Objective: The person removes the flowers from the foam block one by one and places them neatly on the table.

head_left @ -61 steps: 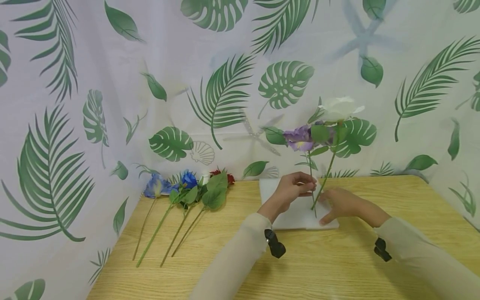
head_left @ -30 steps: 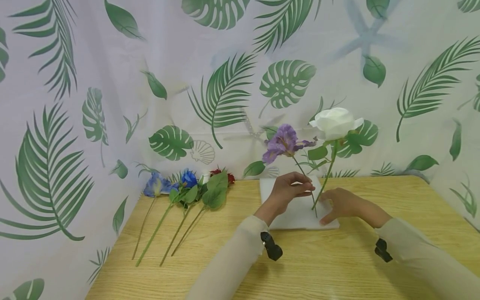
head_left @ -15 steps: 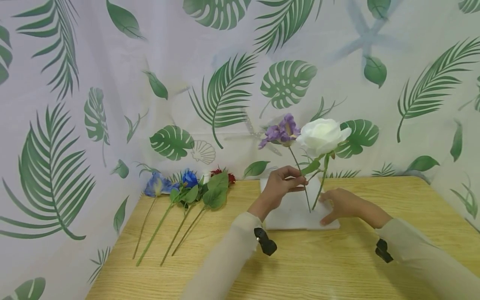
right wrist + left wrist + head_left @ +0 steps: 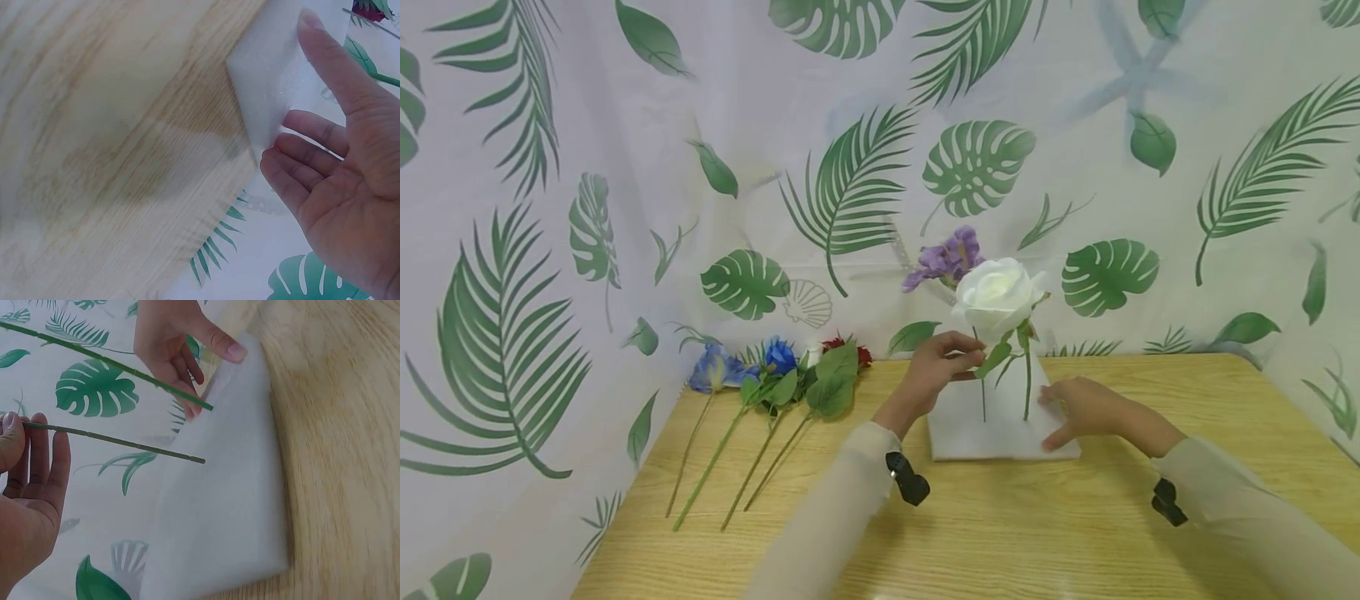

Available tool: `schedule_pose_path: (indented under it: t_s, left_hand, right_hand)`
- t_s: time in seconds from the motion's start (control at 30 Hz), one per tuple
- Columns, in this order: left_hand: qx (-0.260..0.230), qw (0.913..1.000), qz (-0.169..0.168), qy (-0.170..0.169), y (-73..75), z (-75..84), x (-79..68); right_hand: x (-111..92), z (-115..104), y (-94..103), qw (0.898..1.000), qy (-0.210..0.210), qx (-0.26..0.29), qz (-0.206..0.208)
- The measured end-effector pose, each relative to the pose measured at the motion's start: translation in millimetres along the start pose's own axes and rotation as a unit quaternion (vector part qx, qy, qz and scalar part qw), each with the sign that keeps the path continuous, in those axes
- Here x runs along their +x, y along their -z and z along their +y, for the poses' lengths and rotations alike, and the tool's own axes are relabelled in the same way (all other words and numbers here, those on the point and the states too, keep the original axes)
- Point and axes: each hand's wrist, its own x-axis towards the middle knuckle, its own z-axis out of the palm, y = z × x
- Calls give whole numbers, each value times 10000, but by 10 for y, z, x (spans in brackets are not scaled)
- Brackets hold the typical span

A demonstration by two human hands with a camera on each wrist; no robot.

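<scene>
L hand pinching purple flwr by stem, tip at white pad; can't tell if it's in. White rose stands in pad alongside. R hand unclenched, thumb + fingertips on pad's R end.

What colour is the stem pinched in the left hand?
Green; the stem shows best in the left wrist view.

Diffuse, fairly bright light leaves only soft shadows on the tabletop, nearer than the hands. The white rose between them looks nearly washed out; the right wrist view is blurred.
</scene>
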Motion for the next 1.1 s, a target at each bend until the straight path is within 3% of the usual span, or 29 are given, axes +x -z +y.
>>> schedule_pose_path:
  t_s: [0.37, 0.57, 1.1]
  left_hand:
    - [33, 9999, 54, -118, 322, 141, -127]
    - [78, 9998, 184, 39, 486, 263, -195]
    - [904, 9931, -506, 553, 822, 405, -297]
  right_hand:
    - [-18, 8, 1, 10000, 75, -30, 46]
    - [-8, -12, 8, 10000, -6, -46, -37]
    - [-20, -24, 21, 10000, -6, 18, 1]
